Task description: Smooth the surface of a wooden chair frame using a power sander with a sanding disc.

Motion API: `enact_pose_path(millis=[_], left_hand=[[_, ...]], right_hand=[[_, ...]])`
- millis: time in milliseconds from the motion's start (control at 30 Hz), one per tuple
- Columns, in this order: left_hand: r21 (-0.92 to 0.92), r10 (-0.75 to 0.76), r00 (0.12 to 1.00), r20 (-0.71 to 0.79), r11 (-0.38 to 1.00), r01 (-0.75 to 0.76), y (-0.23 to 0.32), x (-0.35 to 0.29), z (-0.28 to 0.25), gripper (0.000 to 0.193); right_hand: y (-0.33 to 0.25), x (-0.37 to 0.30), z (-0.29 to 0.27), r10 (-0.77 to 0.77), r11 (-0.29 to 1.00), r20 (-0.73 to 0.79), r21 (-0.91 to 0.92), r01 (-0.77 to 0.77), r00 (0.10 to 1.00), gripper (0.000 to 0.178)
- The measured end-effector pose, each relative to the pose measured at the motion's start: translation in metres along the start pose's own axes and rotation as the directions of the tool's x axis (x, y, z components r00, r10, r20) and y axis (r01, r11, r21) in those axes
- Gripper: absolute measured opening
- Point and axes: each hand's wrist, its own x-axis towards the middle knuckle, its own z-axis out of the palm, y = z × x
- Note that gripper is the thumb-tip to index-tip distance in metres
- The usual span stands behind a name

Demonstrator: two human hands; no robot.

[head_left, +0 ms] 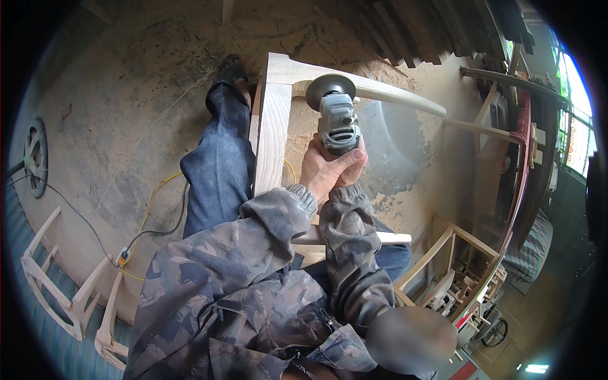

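Observation:
Both of my hands are wrapped round the body of a grey angle grinder (pixel 340 123), my left hand (pixel 318 170) and my right hand (pixel 353 166) close together at its rear end. The grinder points away from me. Its dark round disc (pixel 329 91) lies over the curved rail (pixel 386 92) of a pale wooden chair frame; whether it touches the wood I cannot tell. A broad, straight leg (pixel 273 133) of that frame runs toward me, left of the grinder. My fingers' undersides are hidden by the hands and the tool.
My jeans-clad leg (pixel 218 155) stretches along the frame's left side. A yellow cable (pixel 152 202) and a dark cord join at a plug on the dusty floor. More pale chair frames (pixel 69 297) stand lower left. A cluttered wooden bench (pixel 443 278) is at the right.

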Motion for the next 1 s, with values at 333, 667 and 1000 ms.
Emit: enact_pose_path(millis=[333,667,1000], left_hand=[[-0.049,0.087,0.995,-0.057,0.995,-0.09,-0.004,0.003,0.001,0.08],[-0.086,0.065,0.996,-0.054,0.994,-0.07,0.003,0.001,0.004,0.077],[-0.08,0.112,0.994,-0.022,0.99,-0.113,0.003,0.003,0.007,0.077]], right_hand=[[-0.034,0.011,0.003,-0.074,0.946,0.127,-0.304,0.11,0.989,0.043],[-0.031,0.013,0.001,-0.063,0.959,0.15,-0.263,0.101,0.987,0.042],[-0.025,0.019,-0.003,-0.059,0.947,0.173,-0.302,0.11,0.983,0.04]])
